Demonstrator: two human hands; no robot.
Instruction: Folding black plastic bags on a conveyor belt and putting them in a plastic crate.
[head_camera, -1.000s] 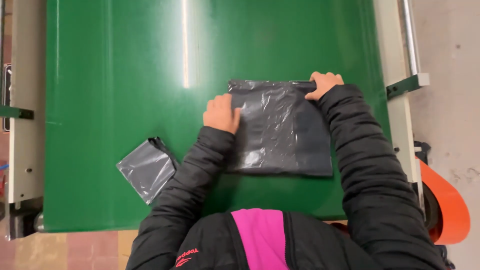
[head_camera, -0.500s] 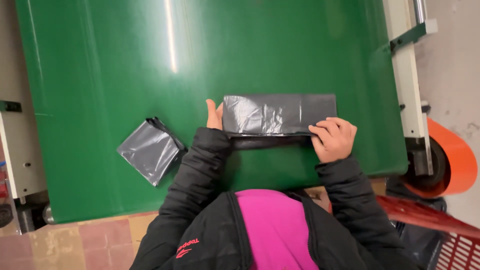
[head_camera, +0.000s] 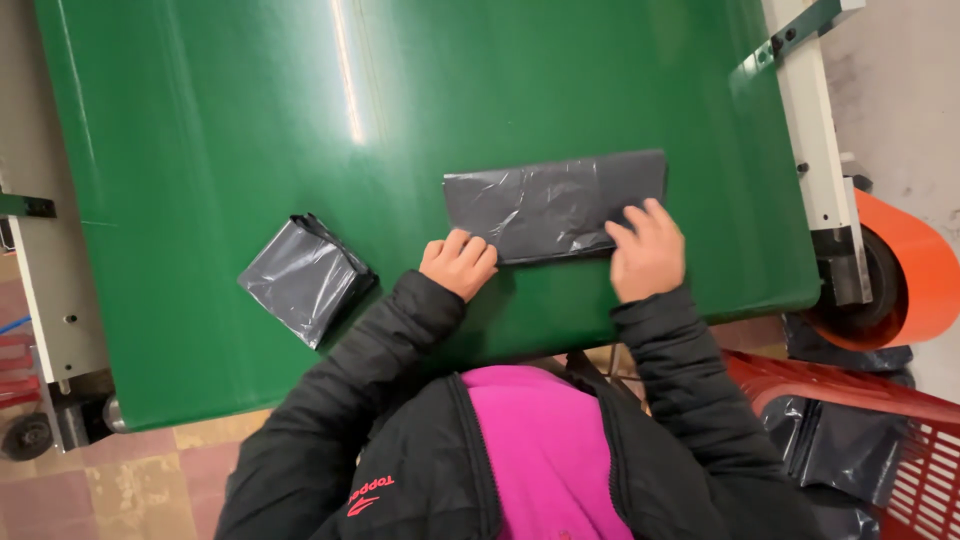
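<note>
From the head camera, looking straight down, a wide green tabletop (head_camera: 250, 130) filled most of the view. A dark grey plastic bag (head_camera: 556, 205), folded into a long flat strip, lay on it near the front edge, a bit to the right of the middle. The left hand (head_camera: 459, 263) sat at the strip's lower left corner with its fingers curled in, touching the edge of the plastic but not closed around it. The right hand (head_camera: 648, 250) lay flat on the strip's lower right part, fingers open and spread, pressing it down. Both arms wore black puffy jacket sleeves (head_camera: 690, 370), and a pink top (head_camera: 540, 450) showed between them. A second grey bag (head_camera: 304, 277), folded into a small square, lay well apart to the left on the tabletop. An orange roll (head_camera: 900, 270) sat past the right edge. A red plastic basket (head_camera: 870, 430) with more grey bags in it stood at the lower right.
</note>
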